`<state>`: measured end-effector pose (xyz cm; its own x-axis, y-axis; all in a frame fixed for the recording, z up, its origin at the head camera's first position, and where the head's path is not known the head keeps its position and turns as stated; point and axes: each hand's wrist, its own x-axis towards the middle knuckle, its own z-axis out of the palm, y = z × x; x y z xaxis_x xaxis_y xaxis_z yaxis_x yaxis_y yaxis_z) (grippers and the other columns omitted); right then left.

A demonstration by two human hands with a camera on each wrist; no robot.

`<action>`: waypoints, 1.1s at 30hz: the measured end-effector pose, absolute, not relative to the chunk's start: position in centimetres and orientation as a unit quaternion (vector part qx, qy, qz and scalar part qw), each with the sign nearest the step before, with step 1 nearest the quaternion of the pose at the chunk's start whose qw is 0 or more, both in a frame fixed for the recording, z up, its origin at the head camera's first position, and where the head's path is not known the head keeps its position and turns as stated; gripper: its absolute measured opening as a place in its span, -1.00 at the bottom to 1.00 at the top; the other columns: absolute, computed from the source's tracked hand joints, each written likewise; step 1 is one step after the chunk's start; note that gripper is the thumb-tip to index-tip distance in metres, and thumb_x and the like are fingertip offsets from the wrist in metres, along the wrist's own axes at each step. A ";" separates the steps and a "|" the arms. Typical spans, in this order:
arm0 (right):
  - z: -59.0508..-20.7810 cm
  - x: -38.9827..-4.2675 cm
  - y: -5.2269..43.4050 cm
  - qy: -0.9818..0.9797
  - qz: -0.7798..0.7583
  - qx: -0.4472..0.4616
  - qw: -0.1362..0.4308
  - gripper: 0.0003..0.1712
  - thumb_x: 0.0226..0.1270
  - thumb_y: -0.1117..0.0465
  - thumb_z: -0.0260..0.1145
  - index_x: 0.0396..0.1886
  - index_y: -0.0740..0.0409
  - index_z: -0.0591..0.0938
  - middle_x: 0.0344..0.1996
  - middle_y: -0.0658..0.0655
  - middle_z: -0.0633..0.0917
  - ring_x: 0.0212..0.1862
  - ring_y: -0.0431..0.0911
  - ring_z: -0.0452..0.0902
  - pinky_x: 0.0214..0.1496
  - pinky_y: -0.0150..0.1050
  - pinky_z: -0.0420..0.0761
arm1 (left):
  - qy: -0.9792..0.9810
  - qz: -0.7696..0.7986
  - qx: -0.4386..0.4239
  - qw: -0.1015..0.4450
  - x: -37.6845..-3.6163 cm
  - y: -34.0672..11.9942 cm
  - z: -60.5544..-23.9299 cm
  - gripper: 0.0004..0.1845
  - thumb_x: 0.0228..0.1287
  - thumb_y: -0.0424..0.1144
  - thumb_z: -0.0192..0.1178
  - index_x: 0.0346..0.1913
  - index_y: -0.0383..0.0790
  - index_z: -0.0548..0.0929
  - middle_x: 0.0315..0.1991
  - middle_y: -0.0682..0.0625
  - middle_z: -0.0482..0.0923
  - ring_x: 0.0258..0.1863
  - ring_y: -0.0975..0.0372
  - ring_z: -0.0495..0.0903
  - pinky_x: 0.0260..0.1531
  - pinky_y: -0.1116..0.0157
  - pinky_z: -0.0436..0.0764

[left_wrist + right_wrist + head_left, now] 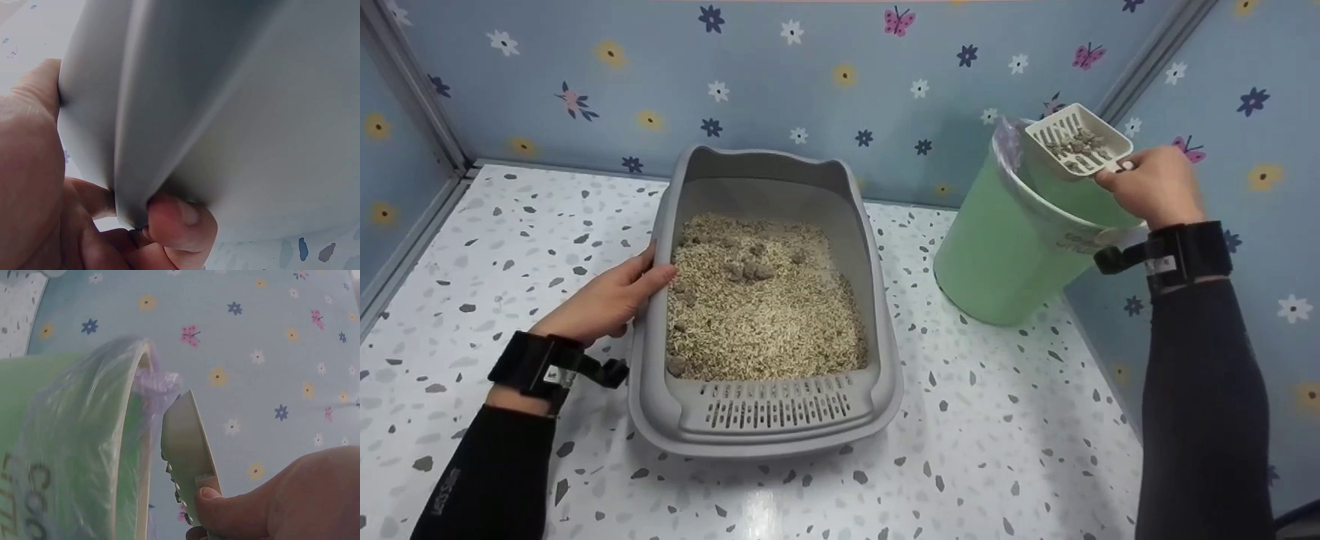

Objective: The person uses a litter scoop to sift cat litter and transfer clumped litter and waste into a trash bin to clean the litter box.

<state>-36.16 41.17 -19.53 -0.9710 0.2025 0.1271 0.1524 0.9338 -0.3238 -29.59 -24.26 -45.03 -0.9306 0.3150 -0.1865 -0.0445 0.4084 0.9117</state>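
Note:
My left hand (611, 296) grips the left side of a grey litter box (889, 390). In the left wrist view, fingertips (183, 225) curl under the box's rim. Pale granular litter (780, 315) fills the box, with several darker clumps (748, 271) on top toward the back. My right hand (1159, 184) holds a cream slotted litter scoop (1050, 133) by its handle, over the mouth of a green trash bin (997, 247). Grey-brown clumps (1084, 142) lie in the scoop. The right wrist view shows the scoop (185, 433) side-on near the bin's rim, with bits poking through its slots.
A thin translucent purple bag (157, 388) lines the bin and folds over its rim. Blue walls (810, 82) with flower and butterfly prints stand behind and on both sides. The speckled white surface (960, 420) lies under the box and bin.

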 end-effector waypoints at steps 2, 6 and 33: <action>-19.8 -36.3 41.7 -0.981 0.148 -0.096 0.079 -0.48 0.57 -0.08 0.46 -0.55 0.11 0.61 -0.68 -0.13 0.34 -0.50 -0.09 0.28 -0.46 -0.15 0.31 | 0.821 0.540 0.081 0.169 -29.5 -24.2 -45.0 -0.04 0.73 0.41 -0.09 0.85 0.16 -0.31 -0.22 -0.11 0.34 -0.60 0.29 0.21 -0.61 0.34 0.39; -20.6 -36.4 42.1 -0.984 0.132 -0.092 0.080 -0.47 0.52 -0.04 0.47 -0.59 0.14 0.54 -0.71 -0.10 0.31 -0.57 -0.10 0.25 -0.52 -0.14 0.29 | 0.825 0.533 0.084 0.167 -29.7 -24.2 -45.0 -0.05 0.75 0.40 -0.10 0.85 0.16 -0.31 -0.16 -0.15 0.38 -0.59 0.29 0.21 -0.60 0.33 0.39; -24.6 -35.9 39.9 -0.917 -0.206 0.067 0.334 -0.79 0.49 0.56 0.02 -0.33 0.60 0.55 -0.36 0.42 0.57 -0.47 0.31 0.55 -0.47 0.21 0.58 | 0.821 0.540 0.082 0.164 -29.6 -24.2 -45.2 -0.07 0.75 0.39 -0.09 0.86 0.18 -0.27 -0.28 -0.06 0.33 -0.62 0.30 0.19 -0.62 0.35 0.36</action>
